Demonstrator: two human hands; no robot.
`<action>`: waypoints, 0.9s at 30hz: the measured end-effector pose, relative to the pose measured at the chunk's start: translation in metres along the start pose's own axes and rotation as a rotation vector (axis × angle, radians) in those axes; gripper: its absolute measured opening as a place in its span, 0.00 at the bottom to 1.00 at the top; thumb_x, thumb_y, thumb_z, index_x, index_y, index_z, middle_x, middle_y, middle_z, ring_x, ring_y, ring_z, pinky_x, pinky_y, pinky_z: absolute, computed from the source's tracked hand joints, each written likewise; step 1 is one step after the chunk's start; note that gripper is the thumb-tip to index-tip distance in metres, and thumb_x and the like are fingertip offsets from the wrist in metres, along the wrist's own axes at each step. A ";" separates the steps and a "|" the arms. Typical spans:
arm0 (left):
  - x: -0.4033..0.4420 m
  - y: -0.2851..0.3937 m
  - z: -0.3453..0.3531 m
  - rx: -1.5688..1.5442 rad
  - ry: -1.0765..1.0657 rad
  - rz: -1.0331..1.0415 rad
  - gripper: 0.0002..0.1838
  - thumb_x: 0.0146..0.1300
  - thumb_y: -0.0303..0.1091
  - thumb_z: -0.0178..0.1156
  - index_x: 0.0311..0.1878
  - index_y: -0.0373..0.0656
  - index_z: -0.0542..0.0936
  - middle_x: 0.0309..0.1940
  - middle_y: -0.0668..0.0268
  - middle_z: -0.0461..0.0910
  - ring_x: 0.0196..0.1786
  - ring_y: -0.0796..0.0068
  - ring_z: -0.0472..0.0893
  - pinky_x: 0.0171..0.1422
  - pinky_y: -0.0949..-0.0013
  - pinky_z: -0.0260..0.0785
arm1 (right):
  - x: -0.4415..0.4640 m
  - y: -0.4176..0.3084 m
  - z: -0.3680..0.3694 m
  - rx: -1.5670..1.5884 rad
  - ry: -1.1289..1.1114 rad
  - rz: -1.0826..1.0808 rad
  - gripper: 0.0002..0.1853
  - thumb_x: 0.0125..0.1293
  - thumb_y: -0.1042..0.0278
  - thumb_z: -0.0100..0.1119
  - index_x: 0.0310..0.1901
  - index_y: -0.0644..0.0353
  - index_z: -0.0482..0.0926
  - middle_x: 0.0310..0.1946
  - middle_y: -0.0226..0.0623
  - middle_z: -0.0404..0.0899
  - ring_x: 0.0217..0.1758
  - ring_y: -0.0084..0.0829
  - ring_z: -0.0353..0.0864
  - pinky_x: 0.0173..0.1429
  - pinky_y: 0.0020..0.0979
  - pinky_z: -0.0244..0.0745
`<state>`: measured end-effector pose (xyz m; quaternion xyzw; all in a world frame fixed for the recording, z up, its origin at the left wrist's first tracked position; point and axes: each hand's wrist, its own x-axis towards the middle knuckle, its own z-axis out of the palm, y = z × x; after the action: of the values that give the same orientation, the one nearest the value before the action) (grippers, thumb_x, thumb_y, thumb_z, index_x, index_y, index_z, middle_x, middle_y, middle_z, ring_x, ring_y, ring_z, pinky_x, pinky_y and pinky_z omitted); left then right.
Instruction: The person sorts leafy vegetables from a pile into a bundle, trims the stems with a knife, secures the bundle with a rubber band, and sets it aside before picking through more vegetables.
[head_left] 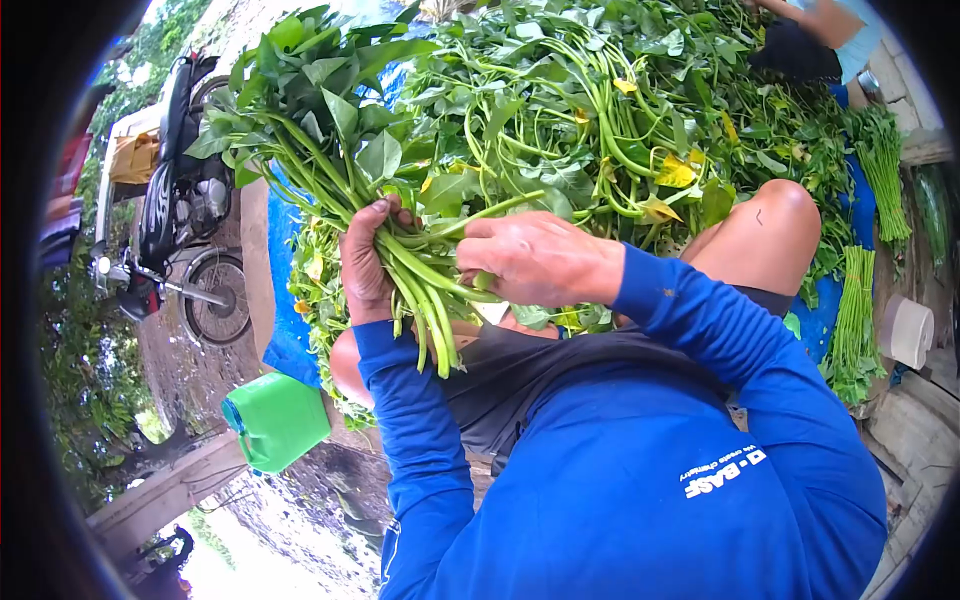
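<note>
My left hand [371, 258] is wrapped round a bunch of leafy green stems [335, 170], with the leaves toward the upper left and the bare stem ends hanging below the fist. Close beside it, my right hand [535, 258] is closed with its fingertips on a stem at the right side of the bunch. In front of my legs lies a large heap of leafy stems [560, 110], with some yellow leaves among the green.
A blue tarp [285, 270] lies under the heap. Tied-looking green bundles [852, 320] lie at the right. A green jug [280, 422] stands at lower left, a motorcycle [190, 200] beyond it. Another person's arm [825, 22] shows at the top right.
</note>
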<state>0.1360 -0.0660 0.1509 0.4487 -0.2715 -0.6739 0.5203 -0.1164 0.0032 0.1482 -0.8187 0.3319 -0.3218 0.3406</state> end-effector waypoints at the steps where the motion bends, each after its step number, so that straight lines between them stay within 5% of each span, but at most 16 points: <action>1: 0.004 -0.001 -0.008 0.007 0.016 -0.002 0.12 0.71 0.33 0.69 0.48 0.33 0.87 0.41 0.60 0.87 0.43 0.67 0.86 0.53 0.58 0.86 | -0.008 -0.008 -0.001 0.007 -0.012 0.040 0.09 0.64 0.73 0.70 0.43 0.58 0.80 0.42 0.45 0.83 0.44 0.55 0.87 0.44 0.53 0.81; 7: 0.016 0.017 -0.042 0.027 0.128 0.099 0.07 0.72 0.33 0.70 0.44 0.39 0.86 0.35 0.62 0.86 0.38 0.68 0.86 0.48 0.64 0.84 | -0.080 0.032 0.058 0.135 0.006 0.333 0.09 0.68 0.68 0.71 0.44 0.61 0.83 0.40 0.48 0.84 0.44 0.58 0.86 0.47 0.51 0.82; 10: 0.013 0.027 -0.048 0.032 0.237 0.160 0.08 0.73 0.35 0.70 0.44 0.40 0.86 0.34 0.62 0.86 0.36 0.68 0.86 0.46 0.64 0.83 | -0.092 0.048 0.057 -0.247 -0.622 0.512 0.31 0.73 0.49 0.70 0.70 0.60 0.81 0.63 0.58 0.84 0.68 0.55 0.84 0.72 0.49 0.79; 11: 0.011 0.029 -0.049 0.051 0.233 0.156 0.08 0.74 0.36 0.70 0.44 0.40 0.86 0.34 0.62 0.86 0.36 0.68 0.86 0.46 0.64 0.83 | -0.062 0.042 0.033 -0.101 -0.820 0.629 0.41 0.73 0.45 0.70 0.80 0.60 0.73 0.72 0.59 0.78 0.77 0.54 0.77 0.81 0.48 0.72; 12: 0.004 0.029 -0.050 0.048 0.255 0.155 0.09 0.74 0.35 0.70 0.44 0.39 0.86 0.34 0.62 0.86 0.37 0.68 0.86 0.47 0.64 0.83 | -0.081 0.081 0.062 0.085 -0.352 0.448 0.34 0.74 0.48 0.67 0.75 0.61 0.78 0.66 0.58 0.84 0.71 0.53 0.84 0.76 0.48 0.77; 14: -0.001 0.023 -0.055 0.033 0.265 0.176 0.09 0.75 0.34 0.69 0.45 0.37 0.87 0.34 0.61 0.86 0.37 0.67 0.86 0.48 0.64 0.82 | -0.033 0.070 0.015 0.177 -0.141 0.681 0.23 0.75 0.54 0.64 0.64 0.61 0.87 0.55 0.56 0.90 0.61 0.53 0.90 0.69 0.47 0.83; 16: -0.003 0.015 -0.057 0.067 0.280 0.171 0.07 0.74 0.34 0.69 0.44 0.40 0.86 0.36 0.63 0.85 0.38 0.66 0.85 0.51 0.62 0.82 | -0.013 0.133 0.026 -0.069 0.268 0.477 0.15 0.74 0.62 0.61 0.51 0.61 0.91 0.46 0.55 0.91 0.52 0.55 0.92 0.62 0.49 0.86; 18: -0.009 0.013 -0.043 0.130 0.304 0.147 0.07 0.74 0.34 0.69 0.44 0.40 0.86 0.36 0.63 0.86 0.39 0.67 0.86 0.51 0.63 0.82 | 0.014 0.181 0.027 -0.130 0.450 0.558 0.12 0.70 0.68 0.60 0.46 0.60 0.91 0.45 0.55 0.91 0.52 0.58 0.90 0.60 0.52 0.85; 21: -0.008 0.005 -0.035 0.083 0.295 0.095 0.09 0.74 0.36 0.70 0.44 0.38 0.86 0.34 0.61 0.87 0.35 0.69 0.86 0.44 0.66 0.83 | 0.048 0.215 0.029 -0.384 0.417 0.610 0.12 0.67 0.71 0.59 0.47 0.58 0.89 0.48 0.56 0.90 0.55 0.61 0.89 0.61 0.53 0.85; 24: -0.011 0.005 -0.025 0.037 0.310 0.079 0.10 0.72 0.32 0.70 0.43 0.32 0.89 0.31 0.57 0.88 0.30 0.71 0.85 0.37 0.68 0.80 | 0.074 0.219 0.025 -0.415 0.154 0.762 0.14 0.68 0.67 0.60 0.52 0.58 0.88 0.50 0.58 0.90 0.57 0.63 0.88 0.64 0.54 0.84; 27: -0.011 0.006 -0.023 0.012 0.326 0.084 0.10 0.71 0.32 0.70 0.40 0.32 0.89 0.29 0.58 0.88 0.28 0.71 0.85 0.36 0.68 0.79 | 0.083 0.240 0.018 -0.313 0.241 0.666 0.20 0.73 0.55 0.66 0.60 0.58 0.86 0.52 0.59 0.90 0.59 0.59 0.90 0.66 0.53 0.83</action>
<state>0.1598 -0.0554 0.1485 0.5436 -0.2061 -0.5683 0.5824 -0.1328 -0.1852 -0.0222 -0.6645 0.6624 -0.2326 0.2559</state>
